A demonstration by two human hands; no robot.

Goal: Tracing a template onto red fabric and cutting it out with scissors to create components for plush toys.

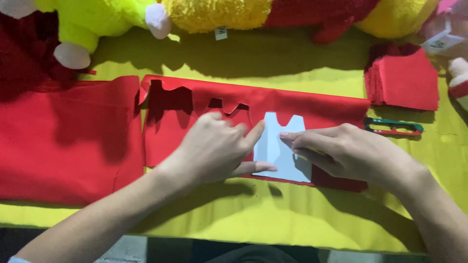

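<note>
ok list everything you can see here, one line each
paper template: 1, pale blue-white, lying on the red fabric strip under both hands
red fabric strip: 1, red, centre of the table, notched cut-outs along its top edge
red fabric sheet: 1, red, left of the strip
stack of cut red pieces: 1 stack, red, upper right
thread snips: 1, green and red handles, right of the strip
yellow cloth: 1, yellow, covering the table
plush toys: several, yellow, lime green, red with white parts, along the far edge
left hand: 1, pressing the template's left edge
right hand: 1, fingers on the template's right side
</note>
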